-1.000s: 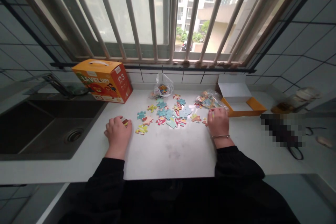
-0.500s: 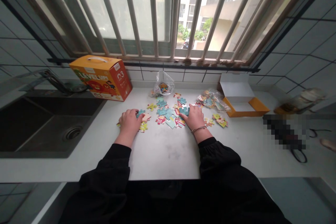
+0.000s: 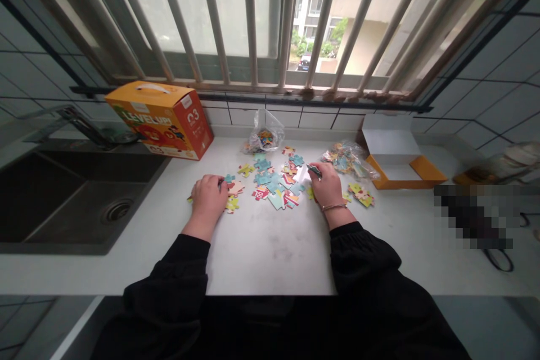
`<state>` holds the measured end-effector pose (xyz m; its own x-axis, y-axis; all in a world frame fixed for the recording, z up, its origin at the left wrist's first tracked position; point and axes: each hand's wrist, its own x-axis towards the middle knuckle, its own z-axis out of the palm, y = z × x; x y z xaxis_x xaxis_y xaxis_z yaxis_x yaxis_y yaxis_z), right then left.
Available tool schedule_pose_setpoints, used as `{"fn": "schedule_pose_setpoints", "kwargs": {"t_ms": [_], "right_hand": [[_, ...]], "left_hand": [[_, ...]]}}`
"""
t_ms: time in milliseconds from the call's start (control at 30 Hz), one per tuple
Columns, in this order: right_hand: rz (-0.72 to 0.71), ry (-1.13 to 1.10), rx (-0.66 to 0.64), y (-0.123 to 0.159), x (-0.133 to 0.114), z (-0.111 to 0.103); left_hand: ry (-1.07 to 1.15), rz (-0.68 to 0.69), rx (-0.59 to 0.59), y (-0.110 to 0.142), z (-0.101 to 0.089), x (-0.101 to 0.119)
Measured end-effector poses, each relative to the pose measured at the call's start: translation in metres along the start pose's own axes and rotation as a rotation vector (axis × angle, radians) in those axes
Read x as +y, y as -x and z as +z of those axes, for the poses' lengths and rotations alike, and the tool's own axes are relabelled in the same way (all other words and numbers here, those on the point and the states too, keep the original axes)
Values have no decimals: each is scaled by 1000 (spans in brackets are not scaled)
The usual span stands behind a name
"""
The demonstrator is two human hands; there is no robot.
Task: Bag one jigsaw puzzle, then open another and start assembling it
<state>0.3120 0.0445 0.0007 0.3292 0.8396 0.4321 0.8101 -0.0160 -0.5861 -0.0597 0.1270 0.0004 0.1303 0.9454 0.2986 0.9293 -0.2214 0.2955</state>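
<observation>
Loose jigsaw puzzle pieces (image 3: 276,183) in teal, red, yellow-green and pink lie spread on the white counter between my hands, some overlapping. My right hand (image 3: 331,187) is raised slightly at the right of the pile, pinching a puzzle piece (image 3: 314,170) that is tilted and shows a dark side. On the left, my left hand (image 3: 207,198) rests with curled fingers over several pieces. A small dark edge, apparently of a puzzle piece (image 3: 220,183), shows between its thumb and forefinger. Pink and yellow-green pieces (image 3: 233,202) lie beside that thumb.
Behind the pile stand a plastic bag of pieces (image 3: 265,138) and another bag (image 3: 348,158). An orange puzzle box (image 3: 162,121) stands at the left by the sink (image 3: 84,202). An open orange-and-white box (image 3: 405,171) is at the right, before a blurred dark object (image 3: 472,216).
My right hand has lifted a puzzle piece from the pile and drawn slightly right. My left hand stays nearly in place, its fingers closer together. The view has shifted slightly.
</observation>
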Motion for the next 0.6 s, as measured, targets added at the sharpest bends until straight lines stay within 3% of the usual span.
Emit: {"fn": "schedule_pose_setpoints", "kwargs": {"t_ms": [167, 400, 500, 600], "right_hand": [[107, 222, -151, 5, 0, 6], [-130, 272, -224, 17, -16, 8], [-112, 292, -326, 20, -21, 8], [-107, 265, -343, 19, -22, 8]], "left_hand": [[8, 28, -22, 0, 1, 0], [-15, -4, -38, 0, 4, 3], [-42, -23, -35, 1, 4, 6], [-57, -34, -32, 1, 4, 8]]}}
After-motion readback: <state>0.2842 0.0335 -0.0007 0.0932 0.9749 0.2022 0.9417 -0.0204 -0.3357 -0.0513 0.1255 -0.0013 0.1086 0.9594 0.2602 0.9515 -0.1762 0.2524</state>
